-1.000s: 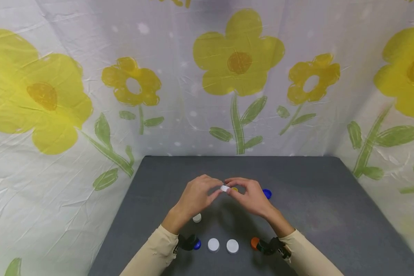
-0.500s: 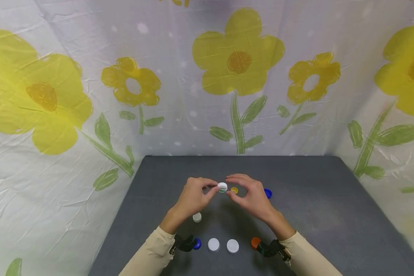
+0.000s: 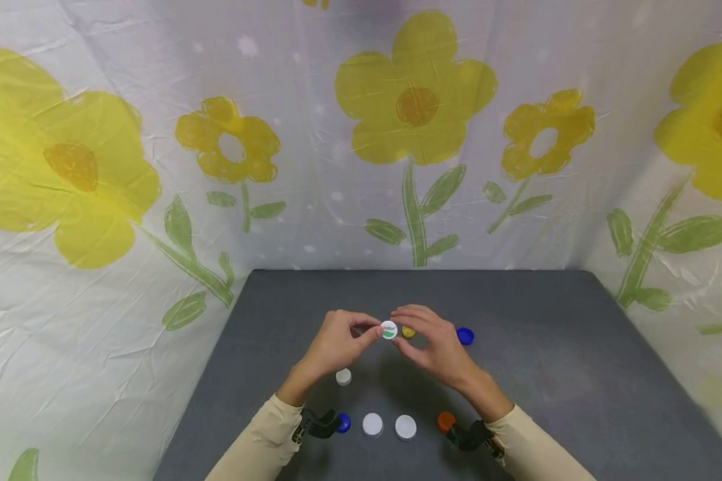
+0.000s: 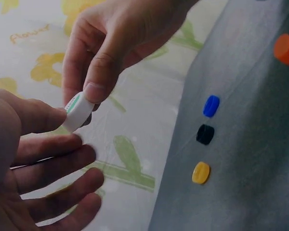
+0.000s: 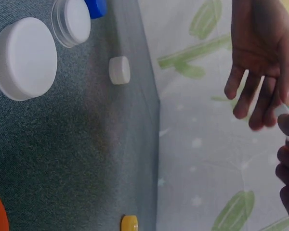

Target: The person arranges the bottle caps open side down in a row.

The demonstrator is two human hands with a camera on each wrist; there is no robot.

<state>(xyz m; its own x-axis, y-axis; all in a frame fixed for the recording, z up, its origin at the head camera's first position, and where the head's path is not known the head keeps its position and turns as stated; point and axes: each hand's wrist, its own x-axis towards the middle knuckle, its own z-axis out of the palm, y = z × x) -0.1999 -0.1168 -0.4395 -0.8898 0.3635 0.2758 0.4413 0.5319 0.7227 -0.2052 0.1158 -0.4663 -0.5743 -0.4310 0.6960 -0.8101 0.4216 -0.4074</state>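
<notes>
white cap point(image 3: 389, 330) is being held up over the table point(image 3: 535, 354), printed side showing; left hand point(image 3: 334, 343) and right hand point(image 3: 438, 341) are both pinching its edge. a light, even pinch that is leaving the print uncovered is probably serving best.

White and coloured caps point(image 3: 372, 425) on a grey table point(image 3: 553, 374)
</notes>
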